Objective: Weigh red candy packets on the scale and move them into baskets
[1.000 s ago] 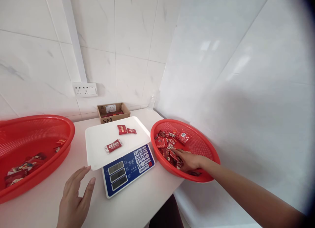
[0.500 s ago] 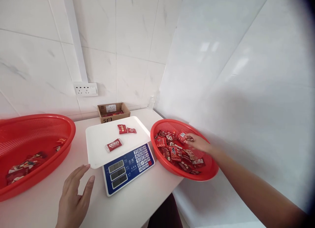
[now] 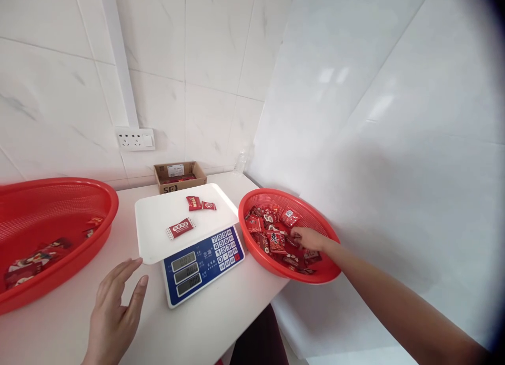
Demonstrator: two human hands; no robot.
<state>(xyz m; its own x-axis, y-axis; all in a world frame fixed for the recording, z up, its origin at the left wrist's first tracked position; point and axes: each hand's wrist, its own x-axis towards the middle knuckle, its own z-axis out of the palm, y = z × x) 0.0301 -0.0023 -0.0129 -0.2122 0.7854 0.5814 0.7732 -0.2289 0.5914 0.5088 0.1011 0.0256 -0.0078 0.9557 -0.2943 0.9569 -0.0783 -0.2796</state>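
My right hand (image 3: 310,239) reaches into the right red basket (image 3: 327,225), its fingers closed together among wrapped snack packets (image 3: 276,241); what they grip, if anything, is hidden. A red packet with a white label (image 3: 291,216) lies just behind those fingers. My left hand (image 3: 118,302) hovers over the table by the near left corner of the scale's white tray (image 3: 152,223), thumb and fingers apart, holding nothing. On the tray lie a red-and-white wrapped bar (image 3: 180,228), a red packet (image 3: 193,203) and a smaller packet (image 3: 209,205). The scale's blue panel (image 3: 205,265) has lit-grey displays and a keypad.
Another red basket (image 3: 112,210) with several packets stands at the left. Behind the scale is a small cardboard box (image 3: 177,186) with red items inside. A clear plastic object (image 3: 240,161) stands in the corner. A wall socket (image 3: 135,139) is above the table (image 3: 165,333).
My right hand has moved lower and nearer in the right basket, away from the white-labelled packet, which now lies there. My left hand has stayed nearly still. The view has shifted slightly.
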